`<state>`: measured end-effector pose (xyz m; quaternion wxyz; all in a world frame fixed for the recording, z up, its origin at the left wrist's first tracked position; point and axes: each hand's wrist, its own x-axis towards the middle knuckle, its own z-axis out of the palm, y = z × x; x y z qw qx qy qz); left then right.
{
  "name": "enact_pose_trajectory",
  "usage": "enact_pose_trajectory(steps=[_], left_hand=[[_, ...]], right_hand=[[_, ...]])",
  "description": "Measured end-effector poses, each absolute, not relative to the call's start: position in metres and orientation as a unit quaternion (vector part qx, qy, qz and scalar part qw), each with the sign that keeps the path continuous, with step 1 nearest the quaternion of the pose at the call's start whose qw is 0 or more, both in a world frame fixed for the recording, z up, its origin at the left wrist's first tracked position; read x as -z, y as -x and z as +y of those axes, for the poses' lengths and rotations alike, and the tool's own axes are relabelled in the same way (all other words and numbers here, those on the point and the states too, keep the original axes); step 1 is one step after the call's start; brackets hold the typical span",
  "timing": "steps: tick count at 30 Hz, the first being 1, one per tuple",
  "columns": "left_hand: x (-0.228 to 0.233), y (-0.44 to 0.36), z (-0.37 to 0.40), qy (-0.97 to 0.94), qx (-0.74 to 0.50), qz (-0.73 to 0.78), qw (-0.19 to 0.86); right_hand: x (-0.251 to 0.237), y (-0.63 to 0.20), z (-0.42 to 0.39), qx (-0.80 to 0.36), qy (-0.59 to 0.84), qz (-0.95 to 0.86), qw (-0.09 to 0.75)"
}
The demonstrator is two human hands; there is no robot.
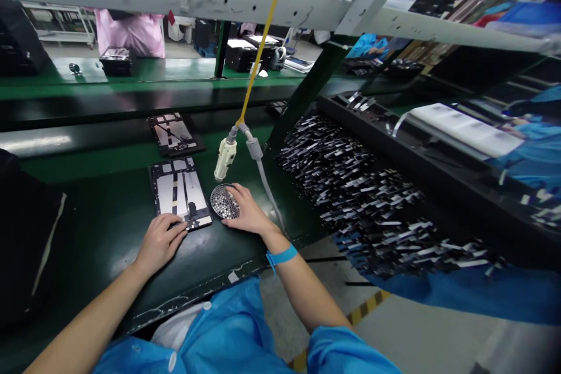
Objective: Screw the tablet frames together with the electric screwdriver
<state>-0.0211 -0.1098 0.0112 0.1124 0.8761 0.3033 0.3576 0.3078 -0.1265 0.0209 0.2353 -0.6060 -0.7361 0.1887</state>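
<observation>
Two opened tablet chassis lie on the green table (109, 228) — the near chassis (179, 191) by the hands, a second chassis (174, 133) farther back on the belt. The near one's long axis runs away from the person, slightly tilted, its near short edge under the left hand (160, 242), whose fingers lie flat and loosely spread on that corner, gripping nothing. The right hand (246, 210) rests with fingers curled over the rim of one round screw dish (222, 202), just right of the chassis. One electric screwdriver (225, 158) hangs tip-down above the dish on a yellow cord (258, 52).
</observation>
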Motion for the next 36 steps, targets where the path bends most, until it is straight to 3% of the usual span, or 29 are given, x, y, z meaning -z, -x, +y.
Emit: enact_pose_trajectory(steps=[8, 16, 20, 24, 29, 36], left_hand=[[-0.011, 0.021, -0.11, -0.878, -0.356, 0.301, 0.108], [-0.008, 0.022, -0.111, -0.878, -0.332, 0.334, 0.085], [-0.007, 0.022, -0.11, -0.881, -0.327, 0.33, 0.092], [-0.008, 0.021, -0.11, -0.876, -0.33, 0.336, 0.103], [-0.01, 0.022, -0.107, -0.874, -0.33, 0.338, 0.111], [-0.005, 0.023, -0.109, -0.86, -0.336, 0.356, 0.143]], right_hand=[[-0.021, -0.314, -0.122, -0.213, 0.577, -0.754, 0.232], [-0.04, -0.329, -0.084, -0.24, 0.509, -0.814, 0.141], [-0.039, -0.337, -0.08, -0.236, 0.532, -0.799, 0.149], [-0.037, -0.352, -0.074, -0.274, 0.566, -0.736, 0.251], [-0.063, -0.338, -0.025, -0.259, 0.555, -0.57, 0.547], [-0.099, -0.281, 0.002, -0.266, 0.487, -0.49, 0.672]])
